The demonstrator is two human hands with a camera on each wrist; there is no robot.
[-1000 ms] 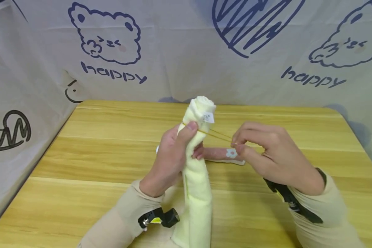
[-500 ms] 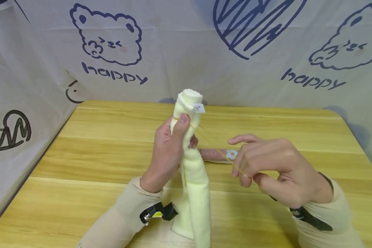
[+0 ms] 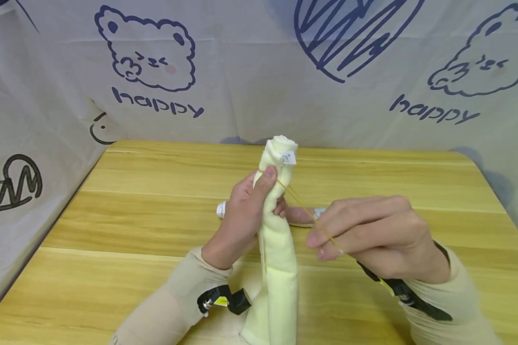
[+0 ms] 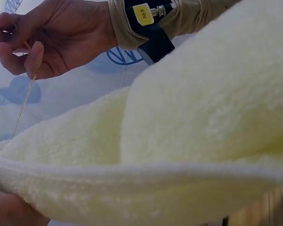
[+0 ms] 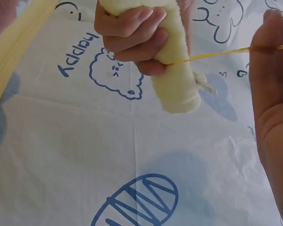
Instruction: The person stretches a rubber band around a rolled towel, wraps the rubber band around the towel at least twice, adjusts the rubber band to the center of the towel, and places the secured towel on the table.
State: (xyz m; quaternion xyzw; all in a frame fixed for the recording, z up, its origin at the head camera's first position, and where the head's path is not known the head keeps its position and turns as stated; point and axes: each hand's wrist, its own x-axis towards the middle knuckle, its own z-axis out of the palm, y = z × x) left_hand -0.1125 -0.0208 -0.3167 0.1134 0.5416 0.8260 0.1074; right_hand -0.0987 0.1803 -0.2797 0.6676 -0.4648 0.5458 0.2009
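A pale yellow towel, rolled into a long soft tube, stands upright in the head view, with a small white label near its top. My left hand grips the roll below that label, thumb across the front and fingers behind. A thin yellow rubber band passes round the towel by the left thumb and stretches down to the right. Its far end is hooked in the bent fingers of my right hand. The right wrist view shows the band taut between towel and right hand.
Behind the towel, on the wooden table, lies a pink rolled thing with a flower print, partly hidden by towel and hands. White cloth with drawings hangs at the table's back and left side.
My right hand has moved down, its fingers re-hooking the rubber band, which slants more steeply. My left hand and the towel shifted left, then back right.
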